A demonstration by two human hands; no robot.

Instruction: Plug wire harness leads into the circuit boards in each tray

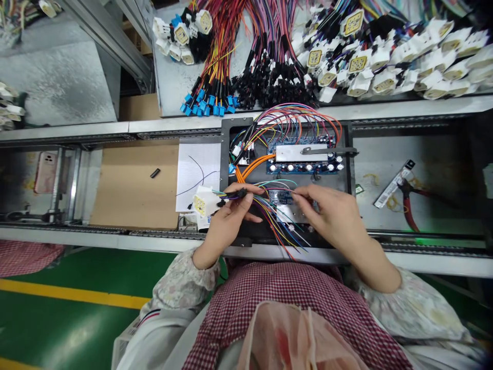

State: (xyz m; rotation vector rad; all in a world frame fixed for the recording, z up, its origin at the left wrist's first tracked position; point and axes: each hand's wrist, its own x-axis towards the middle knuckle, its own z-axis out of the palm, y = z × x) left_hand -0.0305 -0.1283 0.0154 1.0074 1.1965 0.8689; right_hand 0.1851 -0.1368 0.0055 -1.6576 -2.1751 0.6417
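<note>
My left hand is closed around a wire harness, its thumb and fingers on the black-sleeved part. The harness's white connector sticks out to the left, and its loose coloured wires fan out to the right and down. With thumb and forefinger, my right hand pinches the end of a thin wire drawn out from the bundle. Beneath both hands lies a black tray with a blue circuit board, to which orange and other coloured wires are attached. A smaller board is partly hidden by my hands and the wires.
Bundles with blue connectors, black plugs and white connectors lie on the shelf behind. Red-handled pliers and a long packet lie at right. Paper, cardboard and a phone are left.
</note>
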